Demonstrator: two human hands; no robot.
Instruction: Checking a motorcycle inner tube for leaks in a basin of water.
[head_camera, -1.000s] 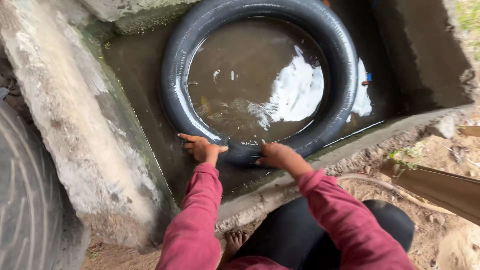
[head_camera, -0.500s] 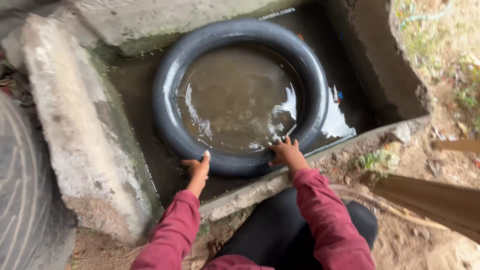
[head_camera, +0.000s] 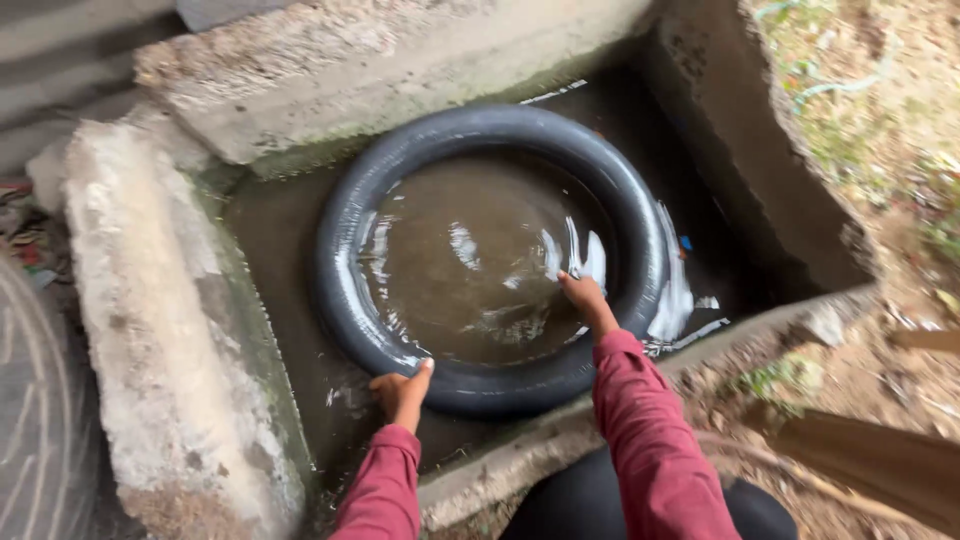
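A big black rubber inner tube (head_camera: 352, 232) floats in a concrete water trough (head_camera: 270, 225) full of muddy water. My left hand (head_camera: 402, 393) grips the tube's near edge from outside, thumb up on the rubber. My right hand (head_camera: 586, 300) reaches over the near right part of the ring, fingers at the tube's inner edge by the water. Both arms wear dark red sleeves.
Rough concrete walls (head_camera: 150, 330) surround the trough on the left, back and right. A low concrete lip (head_camera: 760, 330) runs along the near side. Bare dirt with a little grass (head_camera: 880, 150) lies to the right. A brown plank (head_camera: 880, 460) sits at lower right.
The tube has turned and the water ripples. My right hand moved from the tube's outer near edge up over the ring to its inner side. My left hand stays on the near edge.
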